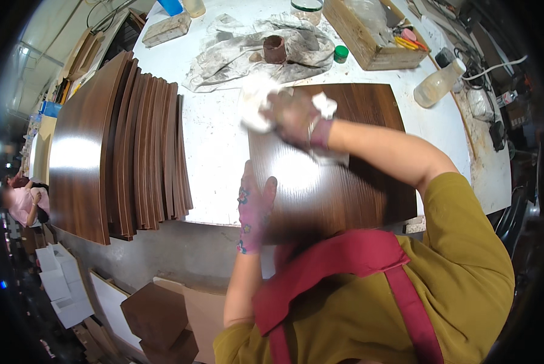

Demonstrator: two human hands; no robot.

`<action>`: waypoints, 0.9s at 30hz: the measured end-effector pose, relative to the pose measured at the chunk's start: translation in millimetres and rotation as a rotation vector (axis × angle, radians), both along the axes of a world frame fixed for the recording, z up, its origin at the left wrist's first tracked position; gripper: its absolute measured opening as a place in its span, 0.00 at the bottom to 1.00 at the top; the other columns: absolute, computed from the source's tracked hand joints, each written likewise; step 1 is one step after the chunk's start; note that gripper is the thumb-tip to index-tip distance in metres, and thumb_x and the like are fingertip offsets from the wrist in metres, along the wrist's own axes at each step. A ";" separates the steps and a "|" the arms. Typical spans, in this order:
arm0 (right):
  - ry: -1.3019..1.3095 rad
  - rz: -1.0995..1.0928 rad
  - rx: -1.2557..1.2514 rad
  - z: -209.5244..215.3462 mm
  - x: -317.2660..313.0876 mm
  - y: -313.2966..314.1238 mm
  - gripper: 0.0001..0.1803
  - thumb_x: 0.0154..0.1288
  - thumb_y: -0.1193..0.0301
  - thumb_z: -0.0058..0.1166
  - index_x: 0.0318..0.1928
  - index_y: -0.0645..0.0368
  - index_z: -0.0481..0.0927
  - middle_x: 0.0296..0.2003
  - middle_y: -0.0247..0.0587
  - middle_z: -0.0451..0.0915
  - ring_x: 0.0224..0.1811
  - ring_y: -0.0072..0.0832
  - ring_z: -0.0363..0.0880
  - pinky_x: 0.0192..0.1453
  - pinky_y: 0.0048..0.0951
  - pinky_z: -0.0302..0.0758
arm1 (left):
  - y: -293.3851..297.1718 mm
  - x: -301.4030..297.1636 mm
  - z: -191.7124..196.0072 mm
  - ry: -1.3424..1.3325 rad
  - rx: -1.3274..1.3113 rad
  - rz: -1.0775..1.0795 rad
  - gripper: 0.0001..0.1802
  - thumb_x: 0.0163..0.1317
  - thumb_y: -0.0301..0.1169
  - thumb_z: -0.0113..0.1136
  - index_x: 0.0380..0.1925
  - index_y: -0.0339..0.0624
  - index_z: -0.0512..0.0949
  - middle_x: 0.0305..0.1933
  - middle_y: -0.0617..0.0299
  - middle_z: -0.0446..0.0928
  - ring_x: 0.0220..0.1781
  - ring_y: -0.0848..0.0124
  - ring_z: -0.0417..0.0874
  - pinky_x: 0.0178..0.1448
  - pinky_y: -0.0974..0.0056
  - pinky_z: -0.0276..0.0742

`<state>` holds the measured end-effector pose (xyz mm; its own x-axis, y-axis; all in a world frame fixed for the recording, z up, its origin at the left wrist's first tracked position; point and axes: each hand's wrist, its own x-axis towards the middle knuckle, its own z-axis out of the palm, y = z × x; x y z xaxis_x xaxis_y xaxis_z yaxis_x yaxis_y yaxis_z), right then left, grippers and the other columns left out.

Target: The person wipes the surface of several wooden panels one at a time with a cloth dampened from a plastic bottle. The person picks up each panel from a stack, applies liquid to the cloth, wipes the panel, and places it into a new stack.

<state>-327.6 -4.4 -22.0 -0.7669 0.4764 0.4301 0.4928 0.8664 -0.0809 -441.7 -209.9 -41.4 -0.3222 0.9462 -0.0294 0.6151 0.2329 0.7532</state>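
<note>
A dark brown wood-grain panel (369, 151) lies flat on the white table before me, with a bright glare on its surface. At its far left corner my right hand (296, 118), in a stained glove and smeared by motion, is closed on a white cloth (258, 103). A bit of white also sticks out by its wrist. My left hand (255, 209), in a purple flowered glove, rests along the panel's left edge. Its fingers stretch forward with the thumb apart.
To the left, several similar brown panels (144, 151) lean in a row. Behind are a stained rag (223, 60) with a brown cup (275, 50), a green lid (340, 53) and a wooden box (393, 59). A plastic bottle (433, 88) stands at right.
</note>
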 end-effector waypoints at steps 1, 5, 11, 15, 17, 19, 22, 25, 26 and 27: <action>-0.041 0.096 -0.043 8.2 0.3 -16.0 0.13 0.48 0.73 0.57 0.37 0.48 0.85 0.39 0.44 0.77 0.42 0.42 0.78 0.44 0.44 0.76 | -2.2 0.7 -4.8 -0.009 0.013 -0.005 0.37 0.68 0.42 0.53 0.68 0.29 0.56 0.68 0.36 0.62 0.69 0.44 0.64 0.71 0.53 0.60; -0.087 -0.194 -0.231 15.2 9.8 50.6 0.20 0.50 0.73 0.60 0.47 0.45 0.85 0.43 0.46 0.77 0.46 0.42 0.78 0.47 0.39 0.77 | 4.7 2.9 -2.4 0.007 0.031 -0.001 0.31 0.70 0.39 0.50 0.67 0.31 0.58 0.66 0.37 0.63 0.67 0.44 0.66 0.69 0.52 0.63; -0.075 0.146 -0.076 7.9 2.4 -49.9 0.20 0.45 0.70 0.61 0.43 0.45 0.82 0.41 0.43 0.77 0.44 0.41 0.78 0.40 0.44 0.76 | 3.2 -8.0 -25.1 0.246 0.019 -0.096 0.26 0.70 0.33 0.46 0.64 0.30 0.62 0.64 0.37 0.66 0.65 0.44 0.68 0.66 0.52 0.67; -0.046 -0.239 -0.182 -13.5 37.0 23.9 0.26 0.46 0.68 0.63 0.51 0.39 0.83 0.55 0.45 0.76 0.49 0.41 0.79 0.48 0.40 0.78 | 0.4 -0.8 -11.6 0.170 0.222 -0.029 0.24 0.71 0.29 0.42 0.65 0.31 0.61 0.64 0.40 0.68 0.64 0.48 0.70 0.67 0.55 0.67; -0.143 -0.373 -0.261 12.4 66.3 42.6 0.23 0.50 0.68 0.60 0.51 0.42 0.82 0.53 0.46 0.77 0.49 0.41 0.79 0.48 0.40 0.78 | -4.3 -1.4 -13.2 0.018 0.308 -0.069 0.25 0.72 0.30 0.41 0.67 0.32 0.59 0.66 0.44 0.66 0.67 0.54 0.68 0.70 0.57 0.63; -0.197 -0.296 -0.080 6.7 67.6 -6.3 0.21 0.51 0.69 0.59 0.49 0.45 0.82 0.50 0.45 0.77 0.48 0.41 0.79 0.45 0.41 0.77 | -2.5 -5.8 -18.6 -0.197 0.256 -0.056 0.28 0.73 0.36 0.42 0.69 0.35 0.56 0.67 0.47 0.66 0.68 0.59 0.67 0.72 0.58 0.61; 0.012 0.114 -0.029 -11.1 60.6 -128.9 0.19 0.49 0.71 0.58 0.46 0.46 0.82 0.47 0.44 0.78 0.47 0.40 0.78 0.45 0.42 0.76 | -5.3 -28.9 -50.1 -0.539 0.123 -0.054 0.30 0.73 0.42 0.43 0.69 0.37 0.56 0.67 0.49 0.66 0.67 0.60 0.68 0.70 0.57 0.64; -0.079 0.393 -0.380 11.8 116.1 -170.6 0.22 0.50 0.72 0.58 0.49 0.45 0.82 0.49 0.43 0.78 0.49 0.40 0.77 0.50 0.43 0.74 | -1.8 -7.7 -17.5 -0.804 0.059 0.125 0.29 0.75 0.43 0.39 0.69 0.37 0.58 0.67 0.46 0.66 0.66 0.57 0.70 0.69 0.58 0.66; 0.033 0.235 -0.118 -19.3 150.3 -162.3 0.28 0.48 0.73 0.59 0.54 0.43 0.81 0.50 0.43 0.78 0.52 0.43 0.75 0.53 0.42 0.73 | -1.4 -16.4 -26.7 -0.541 0.053 0.029 0.31 0.75 0.46 0.39 0.69 0.36 0.58 0.66 0.48 0.67 0.66 0.59 0.70 0.69 0.60 0.65; -0.066 0.027 -0.134 -19.5 185.3 -141.9 0.32 0.46 0.75 0.60 0.56 0.42 0.80 0.50 0.44 0.78 0.56 0.45 0.73 0.57 0.43 0.72 | -1.8 -24.0 -30.9 -0.276 0.049 -0.055 0.33 0.75 0.49 0.38 0.69 0.36 0.59 0.66 0.49 0.68 0.66 0.61 0.70 0.70 0.61 0.63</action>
<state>-142.3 -146.2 -41.4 -0.8046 0.5049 0.3124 0.4776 0.8630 -0.1647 -465.7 -211.7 -72.3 -0.2565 0.9645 -0.0632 0.3957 0.1644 0.9035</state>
